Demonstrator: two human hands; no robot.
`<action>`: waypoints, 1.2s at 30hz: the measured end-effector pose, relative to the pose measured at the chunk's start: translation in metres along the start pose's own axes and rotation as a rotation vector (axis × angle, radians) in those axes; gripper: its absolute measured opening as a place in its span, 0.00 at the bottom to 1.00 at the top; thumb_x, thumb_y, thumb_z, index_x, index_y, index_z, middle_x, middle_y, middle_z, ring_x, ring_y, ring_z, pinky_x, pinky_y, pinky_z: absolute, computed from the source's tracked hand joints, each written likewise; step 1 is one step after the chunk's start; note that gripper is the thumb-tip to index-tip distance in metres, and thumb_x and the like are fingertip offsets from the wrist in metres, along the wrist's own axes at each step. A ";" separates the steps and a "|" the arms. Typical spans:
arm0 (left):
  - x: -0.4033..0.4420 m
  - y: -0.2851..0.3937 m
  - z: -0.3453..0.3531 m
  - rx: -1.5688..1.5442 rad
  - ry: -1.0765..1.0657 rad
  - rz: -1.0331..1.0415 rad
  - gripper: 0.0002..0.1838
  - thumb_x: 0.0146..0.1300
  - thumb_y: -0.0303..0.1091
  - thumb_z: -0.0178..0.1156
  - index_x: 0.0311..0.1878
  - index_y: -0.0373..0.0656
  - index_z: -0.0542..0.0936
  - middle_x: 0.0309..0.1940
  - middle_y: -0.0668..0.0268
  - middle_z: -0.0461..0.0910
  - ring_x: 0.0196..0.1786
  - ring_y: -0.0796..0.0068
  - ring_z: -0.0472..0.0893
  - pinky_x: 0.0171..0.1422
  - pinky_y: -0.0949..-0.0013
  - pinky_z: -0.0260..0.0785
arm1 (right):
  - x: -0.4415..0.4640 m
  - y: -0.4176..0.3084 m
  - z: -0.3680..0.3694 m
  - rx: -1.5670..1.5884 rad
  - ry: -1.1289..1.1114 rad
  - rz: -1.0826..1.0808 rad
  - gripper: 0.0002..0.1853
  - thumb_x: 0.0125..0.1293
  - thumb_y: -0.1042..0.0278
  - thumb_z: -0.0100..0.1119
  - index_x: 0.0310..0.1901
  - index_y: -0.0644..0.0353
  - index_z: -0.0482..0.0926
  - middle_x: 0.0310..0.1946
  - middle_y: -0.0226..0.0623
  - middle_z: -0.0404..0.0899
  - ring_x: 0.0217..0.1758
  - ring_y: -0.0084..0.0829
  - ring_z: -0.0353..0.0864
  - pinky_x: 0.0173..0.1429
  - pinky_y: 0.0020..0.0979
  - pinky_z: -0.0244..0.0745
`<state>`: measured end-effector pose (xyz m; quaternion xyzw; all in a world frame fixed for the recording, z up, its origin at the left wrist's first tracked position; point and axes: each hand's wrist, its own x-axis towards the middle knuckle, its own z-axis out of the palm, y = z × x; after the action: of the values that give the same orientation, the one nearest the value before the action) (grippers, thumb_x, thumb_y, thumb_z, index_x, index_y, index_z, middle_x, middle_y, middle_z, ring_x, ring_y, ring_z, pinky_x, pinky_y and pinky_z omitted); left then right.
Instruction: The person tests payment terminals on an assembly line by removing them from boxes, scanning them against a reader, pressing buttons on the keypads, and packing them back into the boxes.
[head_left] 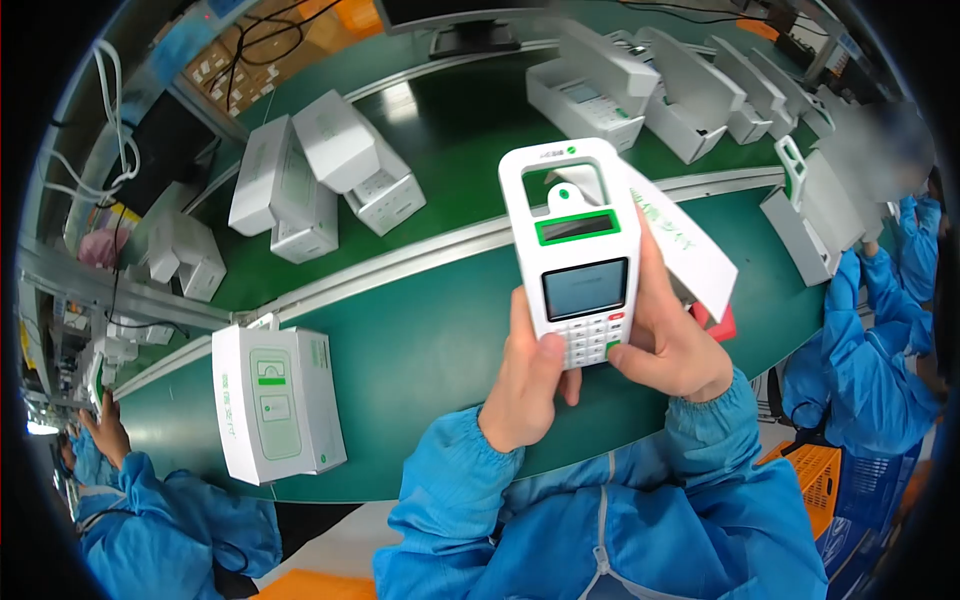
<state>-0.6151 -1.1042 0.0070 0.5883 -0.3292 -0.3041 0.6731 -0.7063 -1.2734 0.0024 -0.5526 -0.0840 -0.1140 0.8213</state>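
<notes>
A white payment terminal [585, 290] with green trim is held up in front of me, its screen and keypad facing me. My left hand [525, 385] grips its lower left side, with the thumb at the keypad's edge. Around the lower right side my right hand [675, 340] is closed, its thumb beside the green key. Behind the terminal, to the right, a white box flap [685, 240] with green print shows; the rest of that box is hidden. A red object [715, 322] peeks out by my right hand.
A closed-looking white box [285, 400] stands at the left on the green table. Open white boxes [585, 105] line the belt beyond the metal rail [400, 258]. Co-workers in blue sit at both sides; the right one is by an open box [800, 235].
</notes>
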 end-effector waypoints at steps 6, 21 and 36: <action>-0.006 0.013 0.023 0.148 0.023 0.085 0.52 0.78 0.74 0.35 0.79 0.28 0.49 0.53 0.49 0.81 0.41 0.67 0.85 0.40 0.68 0.78 | -0.032 -0.030 0.025 0.064 0.146 -0.041 0.58 0.63 0.83 0.51 0.86 0.55 0.23 0.86 0.51 0.45 0.87 0.41 0.54 0.80 0.40 0.66; -0.053 0.087 0.027 -0.049 -0.458 0.506 0.14 0.76 0.43 0.65 0.52 0.43 0.85 0.37 0.51 0.86 0.29 0.68 0.83 0.30 0.69 0.73 | -0.154 -0.104 -0.060 0.185 0.435 -0.257 0.51 0.75 0.34 0.55 0.86 0.56 0.45 0.74 0.66 0.65 0.67 0.58 0.81 0.69 0.51 0.80; -0.011 0.094 0.070 -0.842 -1.061 0.368 0.11 0.68 0.22 0.70 0.47 0.53 0.86 0.19 0.72 0.70 0.17 0.78 0.67 0.19 0.71 0.50 | -0.137 -0.101 -0.156 -1.473 0.124 0.320 0.57 0.47 0.83 0.78 0.82 0.50 0.62 0.73 0.39 0.73 0.72 0.52 0.67 0.78 0.50 0.64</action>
<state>-0.6755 -1.1257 0.1058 -0.0156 -0.5617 -0.5328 0.6327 -0.8645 -1.4423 -0.0025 -0.9567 0.1415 -0.0511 0.2493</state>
